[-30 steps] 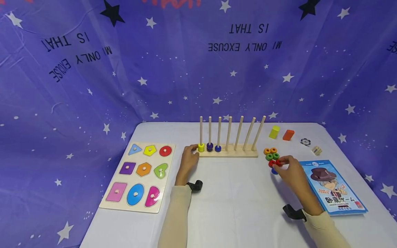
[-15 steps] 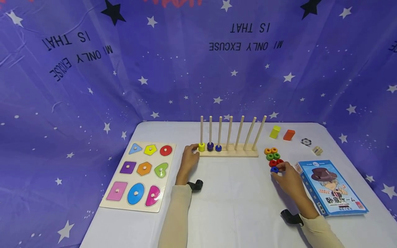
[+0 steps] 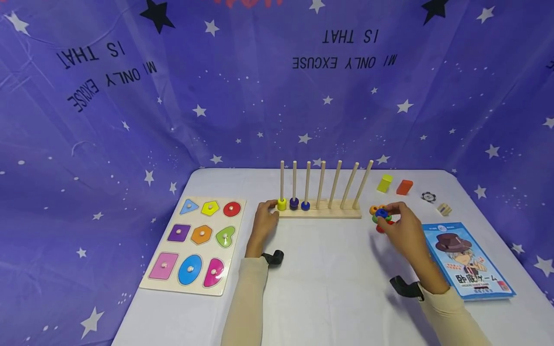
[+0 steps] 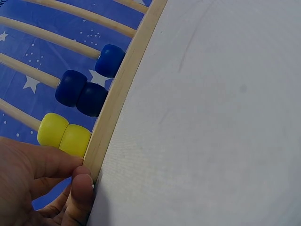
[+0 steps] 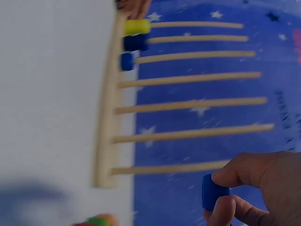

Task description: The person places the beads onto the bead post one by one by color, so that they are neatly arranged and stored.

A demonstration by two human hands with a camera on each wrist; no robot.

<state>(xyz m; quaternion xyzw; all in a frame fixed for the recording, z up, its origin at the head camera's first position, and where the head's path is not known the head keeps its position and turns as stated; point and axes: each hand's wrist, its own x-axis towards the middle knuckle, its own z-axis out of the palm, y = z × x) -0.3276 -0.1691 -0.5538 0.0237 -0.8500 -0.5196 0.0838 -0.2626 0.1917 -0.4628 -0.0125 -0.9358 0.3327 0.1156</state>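
Observation:
My left hand (image 3: 263, 222) pinches the left end of a wooden peg rack (image 3: 320, 215) between thumb and fingers. Seven upright pegs would exceed small counts, so several pegs rise from its base. Yellow beads (image 4: 64, 134) sit on the leftmost peg, dark blue beads (image 4: 81, 92) on the one beside it, and a single blue bead (image 4: 110, 60) on the third. My right hand (image 3: 404, 233) pinches another blue bead (image 5: 214, 192) between thumb and fingers, held above the loose beads. Orange, green and red beads (image 3: 380, 228) lie below it, partly hidden by the hand.
A shape puzzle board (image 3: 195, 245) lies at the left. To the right is a blue game box (image 3: 469, 259). Behind it are a yellow block (image 3: 384, 183), an orange-red block (image 3: 404, 187), a round black-and-white chip (image 3: 428, 197) and a small striped wooden piece (image 3: 444, 209).
My right hand has taken hold of the blue bead at the near end of the loose beads and lifted it up and away from me. The left hand stays at the rack.

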